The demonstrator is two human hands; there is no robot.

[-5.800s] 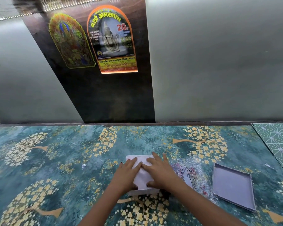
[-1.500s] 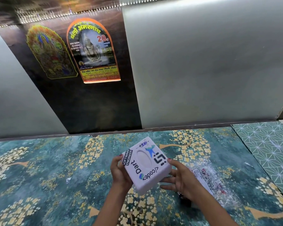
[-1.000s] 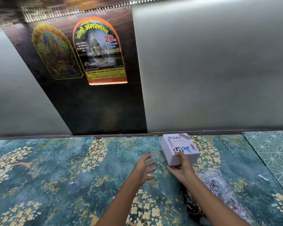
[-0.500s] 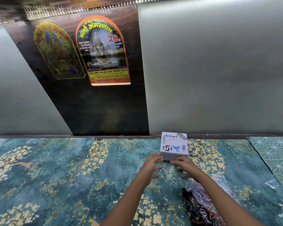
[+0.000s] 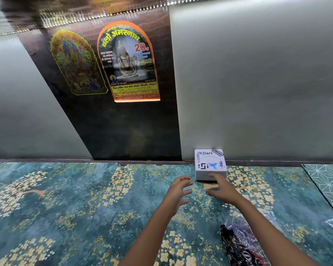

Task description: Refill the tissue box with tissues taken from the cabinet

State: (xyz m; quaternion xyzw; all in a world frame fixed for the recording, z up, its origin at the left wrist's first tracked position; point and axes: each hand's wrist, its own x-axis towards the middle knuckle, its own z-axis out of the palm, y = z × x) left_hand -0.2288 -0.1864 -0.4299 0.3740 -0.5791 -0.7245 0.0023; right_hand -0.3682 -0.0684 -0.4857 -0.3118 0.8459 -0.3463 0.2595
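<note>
The white tissue box [image 5: 210,164], covered with stickers, stands on the teal flowered counter [image 5: 69,204] right against the back wall. My right hand [image 5: 222,189] lies just in front of it, fingers spread, fingertips touching its near lower edge. My left hand [image 5: 178,191] hovers to the left of the box, fingers apart and holding nothing. No loose tissues are visible.
A crinkled clear plastic wrapper with dark printing [image 5: 242,244] lies at the near right beside my right forearm. A green geometric-patterned surface [image 5: 329,181] adjoins the counter on the right. Grey wall panels and a dark panel with two posters [image 5: 129,62] rise behind.
The box went from both hands in mid-air to standing at the back wall. My left hand has drawn back slightly; my right hand still touches the box's front.
</note>
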